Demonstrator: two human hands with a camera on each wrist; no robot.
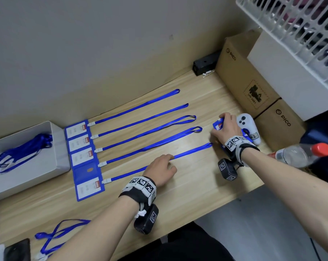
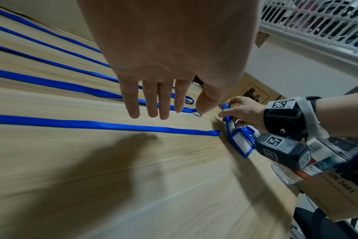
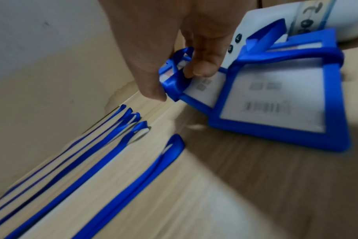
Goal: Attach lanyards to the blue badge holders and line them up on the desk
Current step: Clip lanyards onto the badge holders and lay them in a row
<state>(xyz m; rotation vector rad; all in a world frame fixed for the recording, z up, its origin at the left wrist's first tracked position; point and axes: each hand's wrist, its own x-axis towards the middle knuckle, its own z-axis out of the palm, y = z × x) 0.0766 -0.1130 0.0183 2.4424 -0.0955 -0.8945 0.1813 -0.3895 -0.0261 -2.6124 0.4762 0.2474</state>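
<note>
At the desk's [image 1: 197, 185] left edge we see a grey tray [image 1: 52, 147] holding a bundle of loose lanyards [image 1: 22, 151]. Just beside it, five blue badge holders [image 1: 80, 144] lie in a column, edge to edge, each clipped to a lanyard stretched out straight toward the right; the five straps run parallel, apart from one another. The fourth holder from the back lies face down, the others face up. Near the front left corner another loose lanyard [image 1: 61, 230] lies in a loop, partly under our left forearm.

Our left hand [image 1: 162, 171] sits over the nearest stretched lanyard [image 1: 193, 151], palm down; in the left wrist view the fingers [image 2: 151, 100] are straight and together, held just above the wood, gripping nothing.

Further right, near the back right corner, our right hand [image 1: 226, 129] pinches a spare badge holder [image 3: 182, 80] between thumb and fingers, tilted up off the surface. Another spare holder [image 3: 276, 103] lies flat just beside it, touching it. Behind them rests a white controller [image 1: 247, 127], then two cardboard boxes [image 1: 249, 81] along the right edge. A clear bottle [image 1: 302, 153] with a red cap lies at the front right.
</note>
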